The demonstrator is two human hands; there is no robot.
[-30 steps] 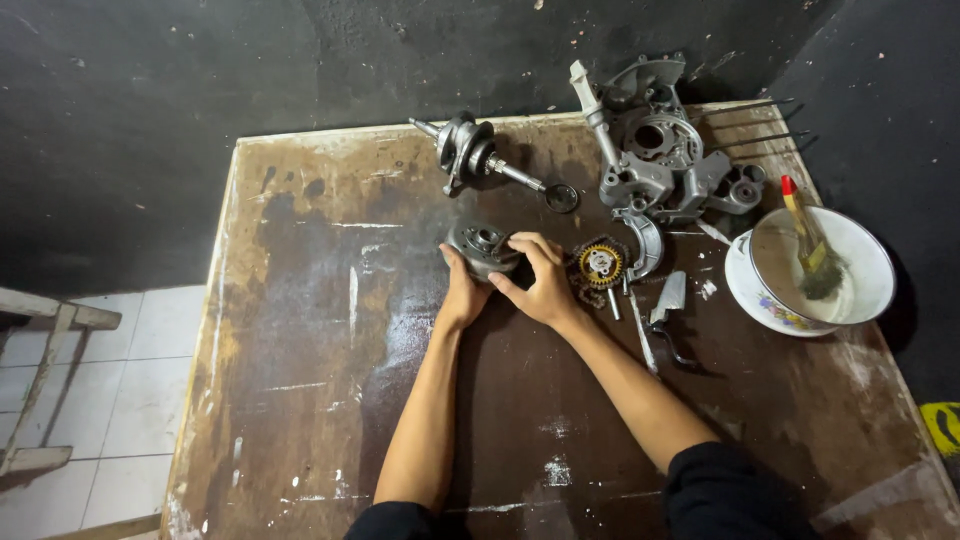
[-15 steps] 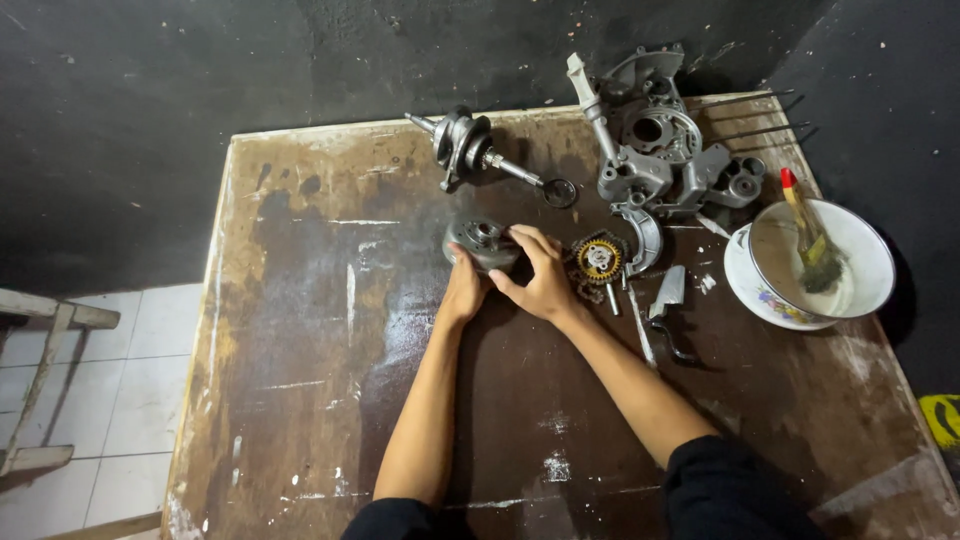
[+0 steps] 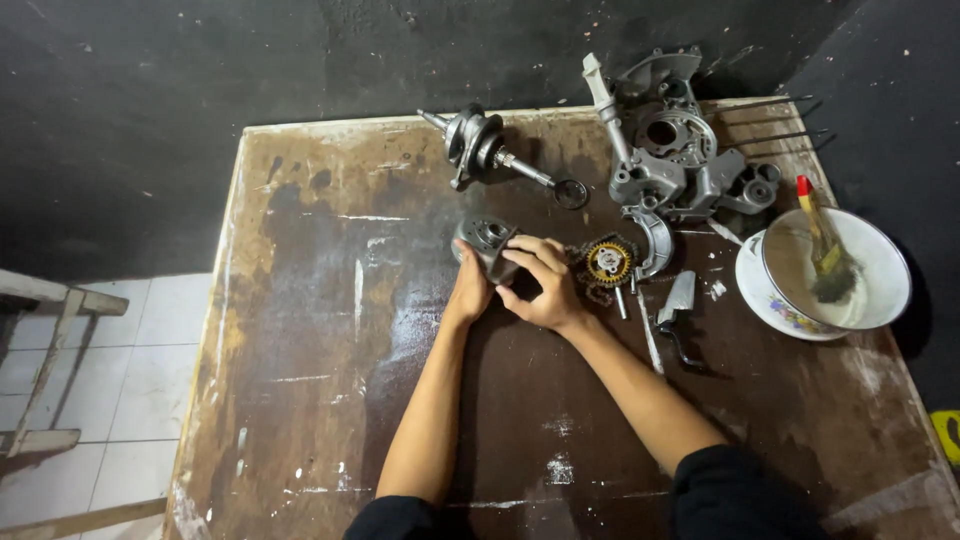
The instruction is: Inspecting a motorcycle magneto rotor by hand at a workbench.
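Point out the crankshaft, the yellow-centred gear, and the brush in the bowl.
crankshaft (image 3: 478,148): head view, on its round grey web at the table's far edge.
yellow-centred gear (image 3: 608,262): head view, on its yellow hub.
brush (image 3: 822,240): head view, on the handle above the bristles, inside the bowl.

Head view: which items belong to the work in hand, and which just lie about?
In hand:
- grey metal engine part, held by left hand and right hand

Lying about:
- crankshaft
- engine casing
- sprocket with chain
- bowl with brush
- table
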